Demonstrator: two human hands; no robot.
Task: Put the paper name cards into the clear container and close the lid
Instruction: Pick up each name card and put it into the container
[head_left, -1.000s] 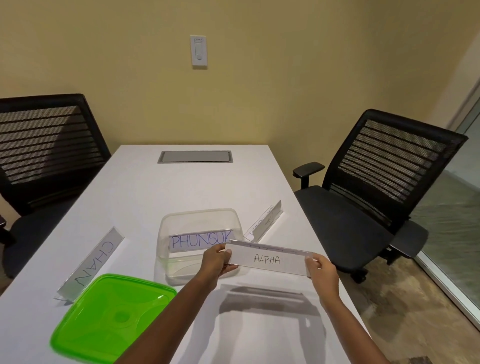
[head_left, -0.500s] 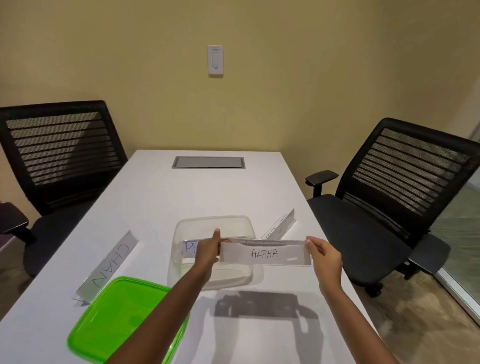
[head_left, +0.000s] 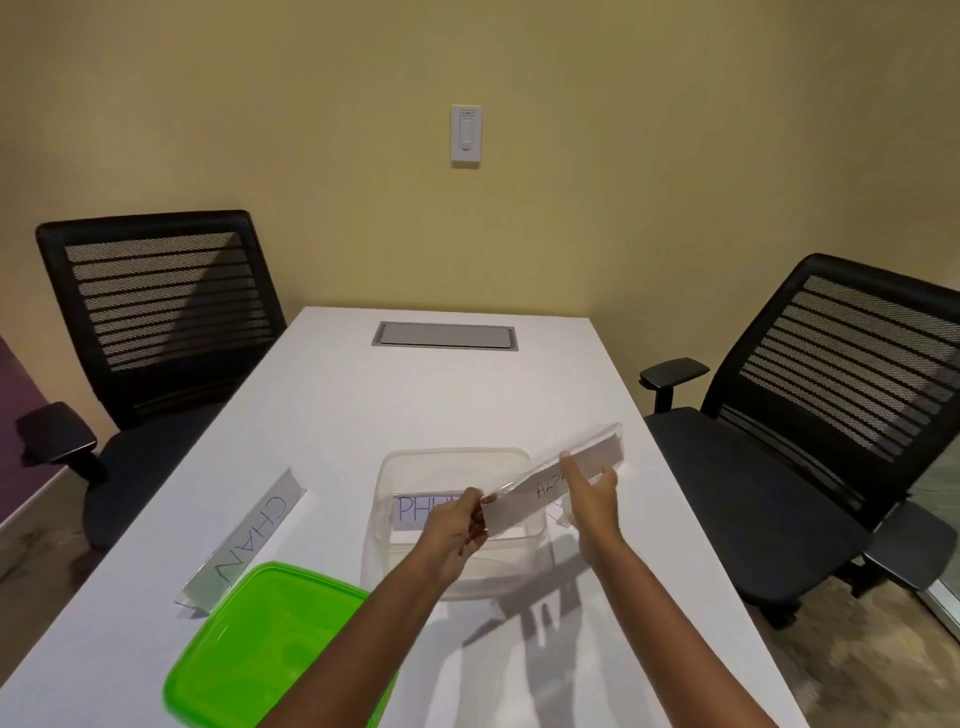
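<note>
ALPHA card (head_left: 519, 506) swung diagonal, right end far; left hand (head_left: 454, 525) pinches, right hand (head_left: 592, 499) touches flat.

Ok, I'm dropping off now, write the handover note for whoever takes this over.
Left grip pinches the near end of the clear-sleeved paper card lettered ALP, held tilted over the right side of the clear plastic container.
Right grip is at the card's middle; whether it holds is unclear.
Done: the purple-lettered paper card is in the container.
Left: drop the held card in, add the CHAN paper card lying on the white table, then fit the green plastic lid from the near left.
</note>
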